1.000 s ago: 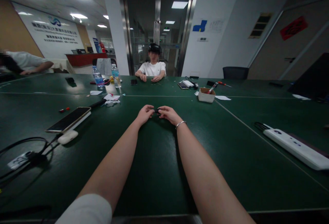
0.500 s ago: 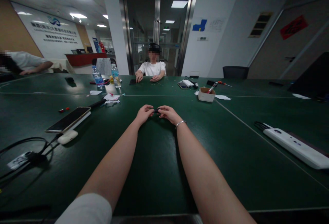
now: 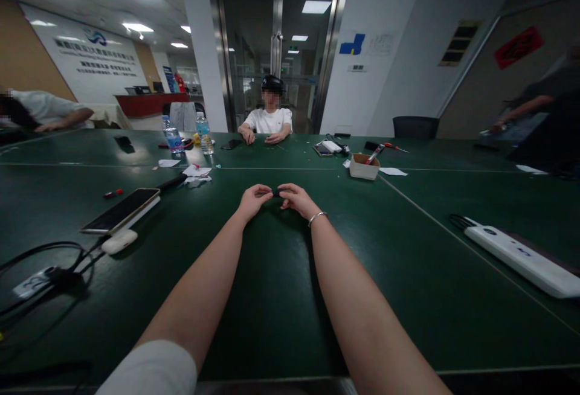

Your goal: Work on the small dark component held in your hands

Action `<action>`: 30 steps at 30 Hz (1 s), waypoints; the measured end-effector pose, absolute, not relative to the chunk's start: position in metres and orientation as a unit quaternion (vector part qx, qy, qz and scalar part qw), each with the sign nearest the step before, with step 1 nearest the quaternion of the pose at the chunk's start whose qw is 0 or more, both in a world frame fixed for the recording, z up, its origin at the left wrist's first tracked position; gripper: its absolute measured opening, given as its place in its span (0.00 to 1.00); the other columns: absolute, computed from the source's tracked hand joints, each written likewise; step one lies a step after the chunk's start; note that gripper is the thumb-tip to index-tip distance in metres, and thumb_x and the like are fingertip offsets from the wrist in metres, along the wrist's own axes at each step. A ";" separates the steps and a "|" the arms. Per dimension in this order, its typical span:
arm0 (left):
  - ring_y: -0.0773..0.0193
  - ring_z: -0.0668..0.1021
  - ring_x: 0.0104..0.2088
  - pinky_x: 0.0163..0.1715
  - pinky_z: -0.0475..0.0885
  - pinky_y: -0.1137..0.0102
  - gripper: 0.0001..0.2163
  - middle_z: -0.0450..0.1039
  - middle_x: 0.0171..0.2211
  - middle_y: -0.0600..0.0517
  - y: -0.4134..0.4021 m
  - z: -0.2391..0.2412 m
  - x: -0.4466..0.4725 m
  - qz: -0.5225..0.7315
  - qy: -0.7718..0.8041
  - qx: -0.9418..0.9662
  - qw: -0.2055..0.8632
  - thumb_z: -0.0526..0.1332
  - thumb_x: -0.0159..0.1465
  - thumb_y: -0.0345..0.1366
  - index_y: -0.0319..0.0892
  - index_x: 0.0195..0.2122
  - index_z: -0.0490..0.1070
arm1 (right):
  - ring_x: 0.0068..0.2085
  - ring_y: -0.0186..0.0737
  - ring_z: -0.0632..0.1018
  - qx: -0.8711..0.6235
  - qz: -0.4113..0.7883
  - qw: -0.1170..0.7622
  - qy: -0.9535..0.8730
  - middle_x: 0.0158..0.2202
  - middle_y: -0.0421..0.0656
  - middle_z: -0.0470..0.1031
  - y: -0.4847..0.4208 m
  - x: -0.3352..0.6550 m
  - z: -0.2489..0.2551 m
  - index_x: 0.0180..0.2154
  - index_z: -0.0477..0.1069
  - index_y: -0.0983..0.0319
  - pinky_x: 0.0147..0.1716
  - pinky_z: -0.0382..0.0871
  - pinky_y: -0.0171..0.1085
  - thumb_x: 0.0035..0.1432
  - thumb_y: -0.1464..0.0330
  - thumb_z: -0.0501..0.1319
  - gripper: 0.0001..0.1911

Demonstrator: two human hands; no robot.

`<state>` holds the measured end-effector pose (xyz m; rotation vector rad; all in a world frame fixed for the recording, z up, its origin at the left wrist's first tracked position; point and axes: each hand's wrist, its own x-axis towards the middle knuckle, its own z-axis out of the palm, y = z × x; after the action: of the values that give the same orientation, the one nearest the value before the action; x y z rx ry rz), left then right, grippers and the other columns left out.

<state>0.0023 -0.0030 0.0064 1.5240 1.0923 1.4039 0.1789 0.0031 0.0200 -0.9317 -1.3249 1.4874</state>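
Between my two hands is a small black object (image 3: 276, 192), too small and covered to name. My left hand (image 3: 254, 202) pinches its left end between thumb and fingers. From the other side my right hand (image 3: 296, 199), with a silver bangle (image 3: 318, 218) at the wrist, grips the right end. Both hands are close together over the middle of the dark green table (image 3: 281, 298). Fingers hide most of the object.
At left lie a phone (image 3: 122, 211), a white earbud case (image 3: 119, 241) and black cables (image 3: 67, 274). A small box (image 3: 364, 167) and a white power strip (image 3: 521, 259) are on the right. Bottles (image 3: 205, 134) stand farther back. A person (image 3: 270, 118) sits opposite.
My fingers have shifted slightly around the black object; both hands stay in place. The person opposite has moved their hands a little, and another person has appeared at the far right.
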 end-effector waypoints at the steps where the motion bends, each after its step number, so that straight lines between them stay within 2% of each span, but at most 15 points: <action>1: 0.61 0.76 0.38 0.44 0.70 0.62 0.12 0.76 0.34 0.48 -0.003 0.007 0.002 0.553 0.433 0.596 0.389 0.69 0.47 0.36 0.40 0.32 0.73 | 0.19 0.25 0.73 -0.366 0.602 0.464 -0.537 0.31 0.37 0.73 0.003 0.179 0.020 0.43 0.66 0.60 0.23 0.76 0.31 0.53 0.76 0.63 0.16; 3: 0.60 0.77 0.37 0.43 0.70 0.62 0.12 0.76 0.33 0.48 -0.003 0.006 0.002 0.551 0.440 0.589 0.395 0.69 0.48 0.37 0.39 0.32 0.74 | 0.21 0.26 0.74 -0.360 0.602 0.469 -0.537 0.34 0.36 0.73 0.004 0.179 0.020 0.48 0.63 0.55 0.23 0.76 0.31 0.51 0.76 0.64 0.24; 4: 0.60 0.77 0.36 0.42 0.71 0.61 0.12 0.76 0.33 0.48 -0.003 0.006 0.002 0.548 0.442 0.587 0.400 0.69 0.48 0.38 0.39 0.33 0.74 | 0.21 0.27 0.74 -0.373 0.601 0.461 -0.536 0.32 0.36 0.72 0.005 0.178 0.020 0.49 0.62 0.56 0.22 0.76 0.31 0.52 0.74 0.64 0.23; 6: 0.61 0.77 0.35 0.41 0.71 0.62 0.13 0.76 0.32 0.48 -0.003 0.006 0.001 0.542 0.440 0.588 0.408 0.69 0.48 0.38 0.39 0.33 0.74 | 0.17 0.27 0.71 -0.415 0.586 0.426 -0.550 0.26 0.38 0.72 0.007 0.177 0.018 0.44 0.65 0.61 0.16 0.71 0.29 0.57 0.67 0.61 0.13; 8: 0.61 0.77 0.33 0.40 0.71 0.62 0.13 0.76 0.31 0.48 -0.003 0.006 0.001 0.541 0.438 0.588 0.412 0.69 0.47 0.38 0.39 0.33 0.74 | 0.15 0.25 0.68 -0.421 0.571 0.415 -0.570 0.25 0.39 0.72 0.009 0.177 0.018 0.41 0.66 0.63 0.12 0.67 0.27 0.58 0.67 0.59 0.09; 12: 0.62 0.77 0.32 0.38 0.71 0.64 0.13 0.75 0.28 0.50 -0.003 0.006 0.002 0.547 0.441 0.575 0.420 0.69 0.47 0.38 0.39 0.33 0.74 | 0.19 0.25 0.73 -0.366 0.606 0.446 -0.548 0.36 0.37 0.73 0.008 0.179 0.019 0.51 0.60 0.53 0.20 0.74 0.30 0.51 0.74 0.64 0.27; 15: 0.63 0.77 0.31 0.38 0.71 0.64 0.13 0.75 0.27 0.50 -0.003 0.006 0.002 0.547 0.435 0.575 0.425 0.70 0.47 0.38 0.39 0.32 0.74 | 0.17 0.27 0.71 -0.405 0.604 0.422 -0.541 0.28 0.39 0.73 0.008 0.179 0.019 0.48 0.62 0.60 0.16 0.71 0.29 0.58 0.65 0.60 0.16; 17: 0.63 0.76 0.31 0.38 0.71 0.64 0.13 0.75 0.26 0.50 -0.002 0.005 0.002 0.551 0.435 0.571 0.426 0.70 0.47 0.38 0.39 0.32 0.74 | 0.14 0.26 0.67 -0.416 0.583 0.408 -0.566 0.26 0.40 0.72 0.007 0.179 0.020 0.43 0.64 0.62 0.11 0.65 0.26 0.59 0.66 0.58 0.11; 19: 0.63 0.77 0.30 0.39 0.71 0.64 0.13 0.75 0.26 0.51 -0.001 0.005 0.002 0.558 0.436 0.561 0.429 0.69 0.47 0.39 0.39 0.32 0.73 | 0.16 0.24 0.70 -0.376 0.589 0.432 -0.570 0.33 0.37 0.73 0.007 0.179 0.020 0.46 0.61 0.57 0.15 0.71 0.28 0.52 0.73 0.63 0.20; 21: 0.63 0.77 0.31 0.39 0.71 0.63 0.13 0.75 0.26 0.50 -0.001 0.004 0.002 0.560 0.435 0.556 0.433 0.70 0.47 0.39 0.39 0.31 0.73 | 0.19 0.25 0.72 -0.364 0.608 0.446 -0.547 0.37 0.36 0.72 0.006 0.180 0.021 0.49 0.57 0.53 0.21 0.75 0.31 0.49 0.74 0.65 0.28; 23: 0.63 0.77 0.31 0.40 0.72 0.63 0.14 0.75 0.27 0.50 -0.001 0.004 0.002 0.558 0.433 0.558 0.436 0.70 0.46 0.39 0.39 0.31 0.73 | 0.19 0.26 0.73 -0.379 0.617 0.439 -0.531 0.32 0.36 0.71 0.006 0.180 0.022 0.49 0.58 0.56 0.22 0.76 0.31 0.53 0.69 0.64 0.23; 25: 0.63 0.77 0.31 0.40 0.72 0.62 0.14 0.75 0.26 0.50 0.000 0.003 0.001 0.556 0.431 0.560 0.438 0.70 0.46 0.40 0.39 0.31 0.73 | 0.17 0.27 0.70 -0.401 0.613 0.419 -0.536 0.28 0.39 0.71 0.006 0.179 0.023 0.46 0.61 0.60 0.17 0.73 0.30 0.60 0.62 0.58 0.15; 27: 0.63 0.77 0.31 0.40 0.71 0.62 0.14 0.75 0.26 0.51 0.000 0.003 0.001 0.560 0.430 0.555 0.440 0.71 0.46 0.40 0.39 0.31 0.73 | 0.15 0.26 0.68 -0.408 0.603 0.404 -0.553 0.27 0.40 0.72 0.005 0.180 0.022 0.44 0.63 0.62 0.13 0.69 0.28 0.62 0.62 0.55 0.12; 28: 0.64 0.77 0.30 0.40 0.71 0.62 0.15 0.74 0.25 0.51 0.001 0.003 0.000 0.562 0.430 0.551 0.442 0.71 0.46 0.41 0.39 0.30 0.73 | 0.15 0.25 0.68 -0.394 0.607 0.408 -0.556 0.29 0.40 0.72 0.005 0.181 0.022 0.45 0.62 0.61 0.15 0.70 0.28 0.60 0.66 0.58 0.12; 30: 0.64 0.77 0.30 0.40 0.71 0.63 0.15 0.74 0.25 0.51 0.001 0.002 0.000 0.564 0.431 0.544 0.446 0.71 0.45 0.41 0.39 0.30 0.73 | 0.20 0.25 0.74 -0.342 0.622 0.441 -0.550 0.38 0.38 0.72 0.005 0.183 0.022 0.51 0.57 0.54 0.22 0.75 0.30 0.52 0.74 0.63 0.27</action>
<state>0.0004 0.0011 0.0021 1.3474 1.0682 1.3980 0.1825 0.0047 0.0217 -0.8481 -1.3655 1.5443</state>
